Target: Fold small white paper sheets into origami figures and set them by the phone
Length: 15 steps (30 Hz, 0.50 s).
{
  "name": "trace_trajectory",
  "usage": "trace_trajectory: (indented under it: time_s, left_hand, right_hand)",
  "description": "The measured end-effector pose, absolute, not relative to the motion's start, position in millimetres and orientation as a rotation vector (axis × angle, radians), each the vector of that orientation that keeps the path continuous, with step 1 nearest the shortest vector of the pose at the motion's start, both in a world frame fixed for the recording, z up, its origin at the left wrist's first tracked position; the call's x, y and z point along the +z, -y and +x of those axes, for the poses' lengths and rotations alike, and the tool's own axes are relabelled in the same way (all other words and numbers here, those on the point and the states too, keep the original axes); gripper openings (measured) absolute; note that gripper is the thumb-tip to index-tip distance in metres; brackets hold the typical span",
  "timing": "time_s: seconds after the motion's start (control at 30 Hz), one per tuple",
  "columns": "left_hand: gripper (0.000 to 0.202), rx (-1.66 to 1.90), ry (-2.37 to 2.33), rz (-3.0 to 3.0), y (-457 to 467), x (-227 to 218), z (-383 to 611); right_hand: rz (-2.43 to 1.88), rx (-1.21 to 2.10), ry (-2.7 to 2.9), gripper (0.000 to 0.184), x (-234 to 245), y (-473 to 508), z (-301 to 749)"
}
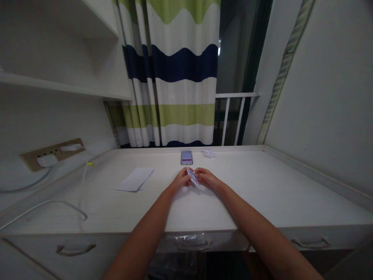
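Observation:
Between my two hands, just above the white desk top, is a small piece of folded white paper (193,178), tilted with one corner pointing down toward me. My left hand (182,179) grips its left side, fingers curled around the edge. On the other side my right hand (206,179) pinches the paper with bent fingers. Some of the fingertips are hidden behind the folds. Just beyond my hands a phone (187,158) lies with its screen lit. To its right rests another small folded white paper piece (208,154).
Several flat white paper sheets (135,179) lie on the desk (256,186) to the left. A white cable (64,202) runs along the left side to a wall socket strip (54,153). A striped curtain (186,93) hangs behind the desk, and a shelf (64,89) juts out upper left.

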<state>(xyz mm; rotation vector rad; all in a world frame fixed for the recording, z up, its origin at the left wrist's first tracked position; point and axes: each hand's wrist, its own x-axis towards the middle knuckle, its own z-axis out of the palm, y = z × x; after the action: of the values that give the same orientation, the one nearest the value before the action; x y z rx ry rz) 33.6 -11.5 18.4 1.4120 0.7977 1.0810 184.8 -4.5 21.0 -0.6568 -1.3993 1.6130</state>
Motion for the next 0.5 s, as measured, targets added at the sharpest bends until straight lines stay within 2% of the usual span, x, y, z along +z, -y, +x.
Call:
trace_trajectory:
  time_s: [0.5]
  left_hand:
    - [0.036, 1.093, -0.832, 1.48, 8.2, 14.2, 34.5]
  right_hand:
    - [-0.684, 1.624, 1.36, 0.013, 19.5, 2.0, 185.5]
